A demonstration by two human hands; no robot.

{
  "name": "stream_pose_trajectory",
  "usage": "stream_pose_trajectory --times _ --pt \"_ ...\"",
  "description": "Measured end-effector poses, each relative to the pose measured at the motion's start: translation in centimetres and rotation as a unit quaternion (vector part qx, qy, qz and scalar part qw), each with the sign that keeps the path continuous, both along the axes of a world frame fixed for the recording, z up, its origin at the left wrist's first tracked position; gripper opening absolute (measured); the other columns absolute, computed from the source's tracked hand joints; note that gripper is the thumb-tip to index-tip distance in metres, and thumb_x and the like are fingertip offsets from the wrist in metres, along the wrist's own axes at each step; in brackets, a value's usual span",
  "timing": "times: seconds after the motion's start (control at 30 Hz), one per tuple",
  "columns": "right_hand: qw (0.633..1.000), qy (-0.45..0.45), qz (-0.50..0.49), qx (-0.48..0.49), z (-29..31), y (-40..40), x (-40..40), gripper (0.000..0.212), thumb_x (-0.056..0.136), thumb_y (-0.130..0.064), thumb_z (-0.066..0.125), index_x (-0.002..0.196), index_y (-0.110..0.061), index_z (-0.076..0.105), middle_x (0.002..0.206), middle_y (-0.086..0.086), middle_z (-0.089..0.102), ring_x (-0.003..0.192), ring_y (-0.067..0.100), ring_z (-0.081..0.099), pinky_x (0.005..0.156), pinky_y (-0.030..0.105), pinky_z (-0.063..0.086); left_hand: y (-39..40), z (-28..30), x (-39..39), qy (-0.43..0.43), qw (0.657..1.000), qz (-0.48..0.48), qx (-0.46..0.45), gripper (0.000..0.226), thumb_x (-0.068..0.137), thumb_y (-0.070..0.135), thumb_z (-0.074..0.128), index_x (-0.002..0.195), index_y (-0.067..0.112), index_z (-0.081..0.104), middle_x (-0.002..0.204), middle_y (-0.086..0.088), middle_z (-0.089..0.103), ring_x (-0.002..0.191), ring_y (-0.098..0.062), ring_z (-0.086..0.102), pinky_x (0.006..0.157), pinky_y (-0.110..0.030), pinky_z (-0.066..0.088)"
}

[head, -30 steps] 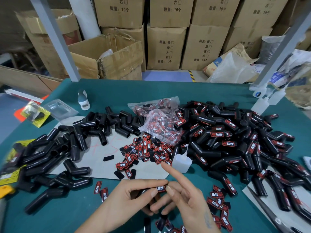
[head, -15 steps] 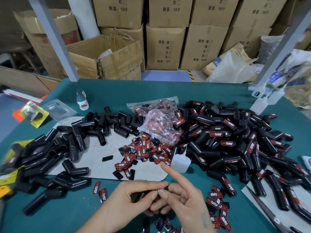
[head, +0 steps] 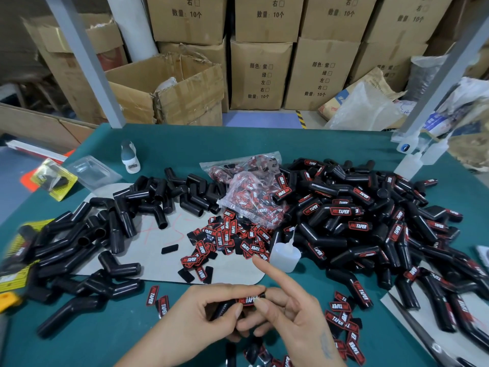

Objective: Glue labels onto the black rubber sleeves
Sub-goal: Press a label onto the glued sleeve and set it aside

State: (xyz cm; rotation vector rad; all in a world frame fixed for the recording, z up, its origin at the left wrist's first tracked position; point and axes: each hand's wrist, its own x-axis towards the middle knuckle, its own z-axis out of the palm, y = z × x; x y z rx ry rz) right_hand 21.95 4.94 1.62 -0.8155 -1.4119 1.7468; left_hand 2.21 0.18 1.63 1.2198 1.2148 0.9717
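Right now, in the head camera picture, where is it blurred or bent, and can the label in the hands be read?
Head view: the grey posts lean outward, a sign of wide-angle distortion; the unlabelled sleeves at the left edge are smeared; the centre is sharp. The label pinched between left hand and right hand is partly covered, hardly readable.

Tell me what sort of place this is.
Likely a small factory or warehouse assembly bench. Stacked cardboard cartons printed with quantities stand behind the green worktable, which holds heaps of black rubber sleeves, loose red labels and a glue bottle.
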Motion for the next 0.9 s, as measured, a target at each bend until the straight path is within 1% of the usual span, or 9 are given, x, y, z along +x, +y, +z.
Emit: stream_pose_trajectory --times 0.1,0.17,0.23,0.33,0.4,0.57,0.7,0.8,0.9 --pt "1.000 -0.006 0.003 0.005 0.0 0.0 0.1 0.055 0.096 -0.009 0.066 0.146 -0.030 0.057 0.084 0.026 0.073 0.081 0.038 0.078 0.066 0.029 0.059 0.0 -0.1 0.0 -0.001 1.000 -0.002 0.008 0.037 0.094 0.020 0.061 0.122 0.037 0.076 0.107 -0.003 0.077 0.084 -0.020 0.075 0.077 -0.034 0.063" --pt "1.000 -0.007 0.002 0.006 -0.1 -0.1 0.1 0.056 0.095 -0.010 0.068 0.145 -0.034 0.059 0.085 0.021 0.074 0.081 0.035 0.077 0.069 0.030 0.059 0.0 -0.4 0.0 0.001 1.000 0.001 0.016 0.038 0.091 0.025 0.061 0.124 0.037 0.076 0.107 -0.004 0.077 0.087 -0.020 0.075 0.078 -0.036 0.063" --pt "1.000 -0.007 -0.002 0.001 -0.3 -0.2 -0.1 0.058 0.092 -0.008 0.069 0.139 -0.042 0.063 0.089 0.018 0.074 0.083 0.032 0.076 0.072 0.033 0.060 0.1 -0.8 0.1 0.015 0.999 0.015 0.029 0.039 0.090 0.027 0.061 0.124 0.038 0.075 0.104 -0.002 0.076 0.087 -0.014 0.072 0.079 -0.038 0.063" --pt "1.000 -0.011 -0.012 0.002 -0.8 -0.5 -0.5 0.061 0.089 -0.004 0.071 0.135 -0.044 0.064 0.092 0.010 0.072 0.083 0.026 0.073 0.071 0.035 0.060 0.2 -1.3 0.6 0.066 0.993 0.028 0.090 0.041 0.091 0.023 0.061 0.124 0.043 0.074 0.089 0.007 0.070 0.080 -0.003 0.063 0.076 -0.023 0.056" --pt "1.000 -0.012 -0.017 0.003 -0.9 -0.5 -0.5 0.061 0.090 -0.005 0.072 0.136 -0.044 0.064 0.091 0.007 0.071 0.081 0.025 0.072 0.071 0.036 0.060 0.2 -1.4 0.9 0.102 0.986 0.034 0.130 0.044 0.091 0.020 0.061 0.125 0.044 0.073 0.086 0.011 0.068 0.076 0.000 0.061 0.074 -0.016 0.050" --pt "1.000 -0.015 -0.015 0.010 -0.7 -0.5 -0.3 0.062 0.090 -0.007 0.071 0.138 -0.046 0.061 0.092 0.009 0.071 0.082 0.025 0.072 0.074 0.034 0.059 0.3 -1.5 1.0 0.089 0.987 0.037 0.127 0.043 0.091 0.021 0.061 0.124 0.045 0.074 0.087 0.009 0.068 0.077 -0.003 0.062 0.074 -0.017 0.051" --pt "1.000 -0.013 -0.015 0.006 -0.5 -0.5 -0.2 0.061 0.091 -0.004 0.067 0.142 -0.036 0.061 0.090 0.012 0.072 0.080 0.026 0.072 0.074 0.034 0.059 0.3 -1.3 0.9 0.073 0.990 0.028 0.120 0.043 0.092 0.019 0.060 0.126 0.041 0.074 0.085 0.013 0.066 0.076 -0.001 0.061 0.074 -0.014 0.049" --pt "1.000 -0.020 -0.010 0.004 -0.3 -0.5 -0.1 0.060 0.091 -0.005 0.065 0.147 -0.025 0.055 0.088 0.014 0.072 0.078 0.024 0.071 0.074 0.036 0.060 0.3 -1.2 0.8 0.073 0.990 0.021 0.121 0.045 0.094 0.014 0.060 0.127 0.041 0.073 0.086 0.010 0.066 0.079 -0.002 0.061 0.076 -0.016 0.050" --pt "1.000 -0.023 -0.006 0.003 -0.3 -0.5 -0.1 0.060 0.091 -0.006 0.061 0.147 -0.025 0.054 0.088 0.015 0.072 0.078 0.024 0.071 0.076 0.038 0.061 0.3 -1.1 0.6 0.070 0.991 0.019 0.114 0.045 0.093 0.015 0.059 0.127 0.042 0.073 0.087 0.008 0.066 0.079 -0.002 0.061 0.077 -0.017 0.051"
